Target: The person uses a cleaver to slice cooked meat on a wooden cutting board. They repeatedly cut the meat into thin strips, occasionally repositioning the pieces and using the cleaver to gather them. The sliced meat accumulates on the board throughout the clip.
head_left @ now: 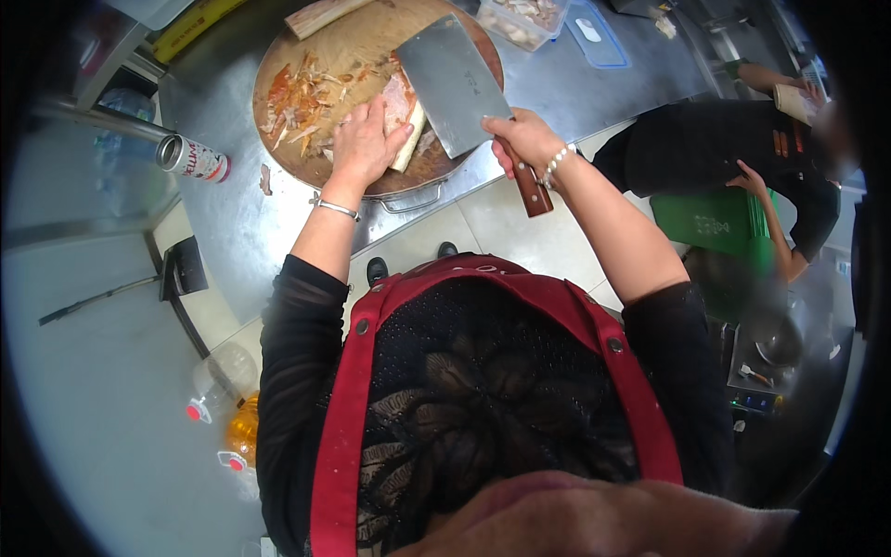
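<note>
My right hand (518, 143) grips the brown wooden handle of a broad cleaver (456, 83), its wide steel blade over the right part of a round wooden chopping block (362, 49). My left hand (365, 143) holds down a slab of what looks like cured meat (398, 101), pinkish on top with a pale edge towards me. The blade lies just right of the slab; whether it touches is unclear. Orange-red and pale meat scraps (299, 101) are spread on the block's left side. Another long pale piece (324, 15) lies at its far edge.
A clear plastic tub (525, 21) of pale pieces stands behind the block, beside its blue-rimmed lid (595, 31). An opened can (198, 159) stands at left on the steel table (216, 230). At right, a person in black (703, 146) works near a green bin (710, 219).
</note>
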Action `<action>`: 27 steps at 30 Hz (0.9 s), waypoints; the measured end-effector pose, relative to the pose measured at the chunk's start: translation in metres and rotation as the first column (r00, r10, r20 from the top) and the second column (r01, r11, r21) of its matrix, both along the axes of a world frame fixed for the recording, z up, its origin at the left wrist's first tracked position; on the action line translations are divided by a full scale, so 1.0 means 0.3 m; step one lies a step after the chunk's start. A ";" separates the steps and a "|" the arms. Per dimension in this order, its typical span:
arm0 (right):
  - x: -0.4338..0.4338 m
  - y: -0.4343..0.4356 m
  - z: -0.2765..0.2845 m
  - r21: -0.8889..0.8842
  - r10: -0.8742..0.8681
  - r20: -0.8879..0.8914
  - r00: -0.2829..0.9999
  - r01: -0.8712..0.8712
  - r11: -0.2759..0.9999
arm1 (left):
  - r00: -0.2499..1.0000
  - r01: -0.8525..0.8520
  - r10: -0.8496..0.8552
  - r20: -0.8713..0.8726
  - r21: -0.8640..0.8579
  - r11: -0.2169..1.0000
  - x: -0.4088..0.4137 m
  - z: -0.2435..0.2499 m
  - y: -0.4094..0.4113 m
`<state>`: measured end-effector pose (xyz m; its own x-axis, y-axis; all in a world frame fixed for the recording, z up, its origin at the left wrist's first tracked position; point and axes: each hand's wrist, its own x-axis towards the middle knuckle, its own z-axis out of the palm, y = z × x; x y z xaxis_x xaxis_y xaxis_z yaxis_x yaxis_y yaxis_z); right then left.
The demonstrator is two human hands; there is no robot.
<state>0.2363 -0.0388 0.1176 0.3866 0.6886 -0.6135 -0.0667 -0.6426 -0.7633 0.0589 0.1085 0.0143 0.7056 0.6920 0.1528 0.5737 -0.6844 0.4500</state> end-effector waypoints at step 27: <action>0.019 0.070 0.044 -0.136 0.086 0.038 0.996 -0.080 0.987 | 0.994 -0.008 0.007 0.106 0.009 1.000 0.001 -0.033 0.004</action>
